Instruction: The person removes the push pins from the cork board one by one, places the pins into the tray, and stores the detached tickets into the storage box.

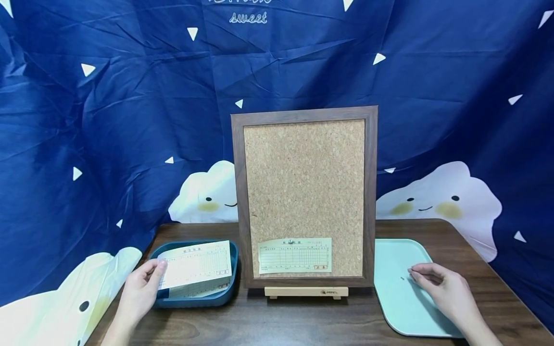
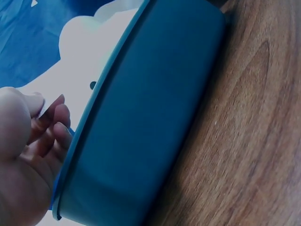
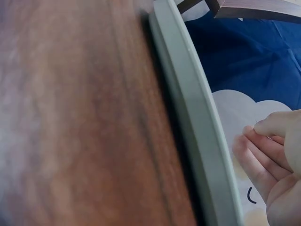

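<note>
In the head view my left hand (image 1: 140, 288) pinches a printed paper receipt slip (image 1: 195, 266) by its left end, above a blue bin (image 1: 235, 283). More slips (image 1: 203, 288) lie inside the bin beneath it. On the right, the thumb and fingertips of my right hand (image 1: 446, 290) meet over a pale green tray (image 1: 398, 312). The right wrist view shows a tiny thin point, like a pushpin's (image 3: 256, 122), at those fingertips; most of it is hidden. A small dark pin (image 1: 402, 278) lies on the tray beside them.
Between the hands a framed cork board (image 1: 305, 182) stands upright on a small wooden stand (image 1: 306, 291). One greenish slip (image 1: 295, 257) is fixed low on it by a silver pin (image 1: 291, 241). A blue curtain (image 1: 130, 120) hangs behind the wooden table (image 1: 303, 327).
</note>
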